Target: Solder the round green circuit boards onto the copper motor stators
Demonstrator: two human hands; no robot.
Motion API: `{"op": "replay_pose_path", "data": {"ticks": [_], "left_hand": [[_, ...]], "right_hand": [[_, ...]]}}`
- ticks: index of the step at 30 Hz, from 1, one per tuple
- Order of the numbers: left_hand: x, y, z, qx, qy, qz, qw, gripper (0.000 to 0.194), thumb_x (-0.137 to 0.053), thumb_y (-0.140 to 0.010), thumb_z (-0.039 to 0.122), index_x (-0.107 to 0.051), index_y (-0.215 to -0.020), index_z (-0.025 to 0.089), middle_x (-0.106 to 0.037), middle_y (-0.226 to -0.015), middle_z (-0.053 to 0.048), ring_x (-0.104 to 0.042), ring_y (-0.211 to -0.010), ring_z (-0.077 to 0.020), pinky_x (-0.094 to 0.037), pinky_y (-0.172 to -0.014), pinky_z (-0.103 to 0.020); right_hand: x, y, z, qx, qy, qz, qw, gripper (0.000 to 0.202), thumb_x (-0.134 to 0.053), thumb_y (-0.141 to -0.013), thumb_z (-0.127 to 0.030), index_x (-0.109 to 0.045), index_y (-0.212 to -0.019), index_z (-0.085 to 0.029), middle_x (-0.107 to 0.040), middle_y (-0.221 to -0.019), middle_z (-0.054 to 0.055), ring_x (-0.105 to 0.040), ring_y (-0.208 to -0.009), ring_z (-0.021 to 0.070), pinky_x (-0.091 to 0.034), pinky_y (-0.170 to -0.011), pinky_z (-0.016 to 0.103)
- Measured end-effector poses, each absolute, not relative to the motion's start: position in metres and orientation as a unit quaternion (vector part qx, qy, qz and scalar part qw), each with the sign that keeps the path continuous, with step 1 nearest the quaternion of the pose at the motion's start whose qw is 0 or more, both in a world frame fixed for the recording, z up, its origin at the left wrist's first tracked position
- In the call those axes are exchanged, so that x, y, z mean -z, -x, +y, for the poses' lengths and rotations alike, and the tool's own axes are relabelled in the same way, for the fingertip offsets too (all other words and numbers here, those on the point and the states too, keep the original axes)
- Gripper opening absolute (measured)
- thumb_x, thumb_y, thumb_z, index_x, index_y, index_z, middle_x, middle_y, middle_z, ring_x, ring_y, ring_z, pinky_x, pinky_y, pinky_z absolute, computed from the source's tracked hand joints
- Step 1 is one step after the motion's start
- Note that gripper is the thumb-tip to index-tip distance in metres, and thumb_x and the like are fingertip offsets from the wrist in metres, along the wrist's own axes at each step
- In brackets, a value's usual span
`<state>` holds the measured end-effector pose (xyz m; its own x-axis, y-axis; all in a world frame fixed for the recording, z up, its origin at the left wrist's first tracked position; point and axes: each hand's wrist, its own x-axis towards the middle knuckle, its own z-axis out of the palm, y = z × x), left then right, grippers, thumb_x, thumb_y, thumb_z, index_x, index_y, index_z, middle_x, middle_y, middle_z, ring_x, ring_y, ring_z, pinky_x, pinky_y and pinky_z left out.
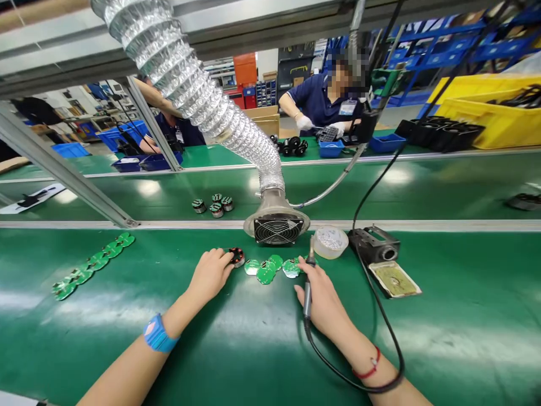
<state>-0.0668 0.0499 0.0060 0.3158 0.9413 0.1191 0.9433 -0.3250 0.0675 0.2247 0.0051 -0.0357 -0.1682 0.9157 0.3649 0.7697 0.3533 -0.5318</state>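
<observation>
My left hand point(212, 274) is closed on the near side of a small round motor stator point(238, 257) with dark and copper-red parts, resting on the green bench. In my right hand point(324, 296) a soldering iron point(307, 298) lies between the fingers, its tip pointing up and away from me. The fingertips of that hand reach the right end of a group of round green circuit boards point(266, 272). Whether they touch a board I cannot tell. These boards lie flat between my hands, some overlapping.
A fume extractor point(279, 230) hangs behind the boards. Right of it are a tub point(331, 242), an iron stand point(376, 246) and a sponge point(396, 279). More boards point(98, 261) form a row at left; several motor parts point(217, 209) stand behind. A gloved co-worker point(323, 104) works opposite.
</observation>
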Motion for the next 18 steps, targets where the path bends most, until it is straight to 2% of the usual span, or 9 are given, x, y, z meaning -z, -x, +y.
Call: {"op": "replay_pose_path", "data": {"ticks": [3, 7, 9, 11, 15, 18], "left_hand": [[-0.008, 0.075, 0.034, 0.085, 0.816, -0.571, 0.025, 0.019, -0.05, -0.093, 0.023, -0.069, -0.091, 0.025, -0.061, -0.092, -0.008, -0.055, -0.086, -0.0257, -0.047, -0.079, -0.039], [-0.008, 0.078, 0.009, 0.133, 0.827, -0.546, 0.019, 0.018, -0.053, -0.091, 0.023, -0.071, -0.088, 0.026, -0.062, -0.113, -0.011, -0.053, -0.107, -0.0323, -0.048, -0.089, -0.048], [-0.008, 0.074, -0.004, 0.143, 0.834, -0.532, -0.021, 0.02, -0.052, -0.09, 0.022, -0.071, -0.092, 0.027, -0.062, -0.12, -0.01, -0.053, -0.112, -0.0324, -0.049, -0.092, -0.05], [-0.007, 0.066, -0.016, 0.139, 0.842, -0.515, -0.084, 0.022, -0.051, -0.091, 0.022, -0.071, -0.098, 0.027, -0.062, -0.121, -0.01, -0.056, -0.11, -0.0296, -0.051, -0.093, -0.048], [-0.005, 0.041, -0.028, 0.122, 0.852, -0.473, -0.188, 0.024, -0.054, -0.09, 0.022, -0.069, -0.108, 0.028, -0.061, -0.129, -0.009, -0.058, -0.115, -0.0272, -0.053, -0.096, -0.045], [-0.005, 0.02, -0.024, 0.115, 0.859, -0.437, -0.239, 0.03, -0.055, -0.089, 0.016, -0.066, -0.113, 0.028, -0.055, -0.14, -0.009, -0.054, -0.125, -0.0269, -0.05, -0.104, -0.045]], "right_hand": [[0.035, -0.217, 0.005, -0.101, 0.562, -0.77, 0.286, 0.047, -0.057, -0.081, -0.011, -0.056, -0.127, -0.021, -0.062, -0.135, 0.013, -0.058, -0.124, 0.031, -0.05, -0.101, 0.051], [0.03, -0.214, -0.004, -0.094, 0.579, -0.766, 0.262, 0.043, -0.056, -0.081, -0.009, -0.059, -0.122, -0.021, -0.071, -0.111, 0.011, -0.064, -0.106, 0.0304, -0.053, -0.092, 0.047], [0.028, -0.215, -0.01, -0.094, 0.589, -0.76, 0.258, 0.041, -0.054, -0.083, -0.009, -0.06, -0.122, -0.02, -0.072, -0.101, 0.01, -0.065, -0.096, 0.0295, -0.053, -0.084, 0.044], [0.026, -0.216, -0.014, -0.097, 0.591, -0.759, 0.255, 0.044, -0.051, -0.083, -0.006, -0.058, -0.124, -0.02, -0.071, -0.105, 0.011, -0.064, -0.096, 0.0281, -0.053, -0.083, 0.041], [0.021, -0.212, -0.018, -0.124, 0.537, -0.8, 0.237, 0.053, -0.049, -0.08, 0.002, -0.058, -0.126, -0.021, -0.067, -0.128, 0.01, -0.06, -0.112, 0.0252, -0.05, -0.091, 0.037], [0.019, -0.21, -0.02, -0.125, 0.533, -0.807, 0.22, 0.047, -0.049, -0.083, -0.002, -0.061, -0.123, -0.024, -0.072, -0.115, 0.009, -0.061, -0.107, 0.0265, -0.051, -0.088, 0.039]]}}
